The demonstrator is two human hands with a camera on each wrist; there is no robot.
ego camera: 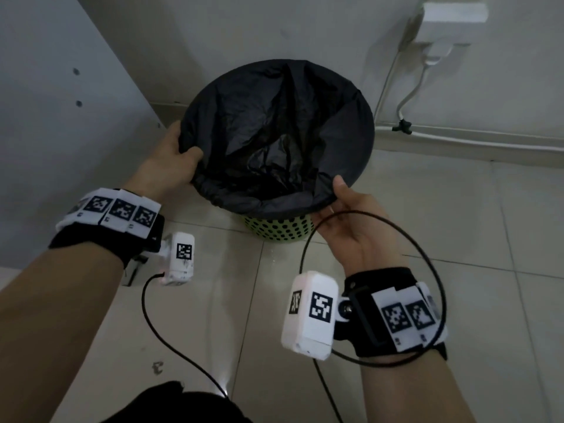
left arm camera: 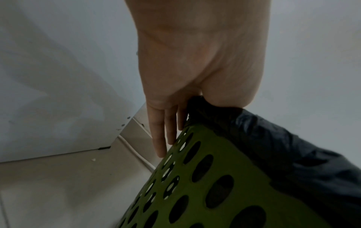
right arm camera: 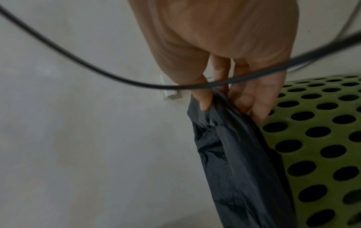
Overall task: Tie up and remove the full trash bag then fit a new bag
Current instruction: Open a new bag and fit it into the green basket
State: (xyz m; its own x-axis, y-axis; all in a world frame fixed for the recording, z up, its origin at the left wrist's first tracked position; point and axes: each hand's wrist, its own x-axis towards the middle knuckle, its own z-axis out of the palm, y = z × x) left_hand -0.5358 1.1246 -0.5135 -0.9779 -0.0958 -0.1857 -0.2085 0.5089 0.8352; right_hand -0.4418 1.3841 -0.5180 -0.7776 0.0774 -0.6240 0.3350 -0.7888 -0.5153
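A green perforated bin (ego camera: 279, 228) stands on the floor by the wall. A black trash bag (ego camera: 274, 132) lines it, with the bag's edge folded over the rim and its inside looking crumpled and hollow. My left hand (ego camera: 183, 145) grips the bag at the left rim, thumb inside and fingers (left arm camera: 162, 138) straight down the bin's (left arm camera: 215, 177) outside. My right hand (ego camera: 334, 196) pinches the folded edge at the near right rim. In the right wrist view the thumb and fingers (right arm camera: 205, 100) hold a fold of the bag (right arm camera: 234, 154) beside the bin (right arm camera: 322, 131).
A white cabinet panel (ego camera: 61, 102) stands close on the left. A wall socket (ego camera: 451, 19) with a white cable (ego camera: 409, 96) is at the back right. A black sensor cable (ego camera: 427, 261) loops around my right wrist. Tiled floor (ego camera: 457, 239) spreads to the right.
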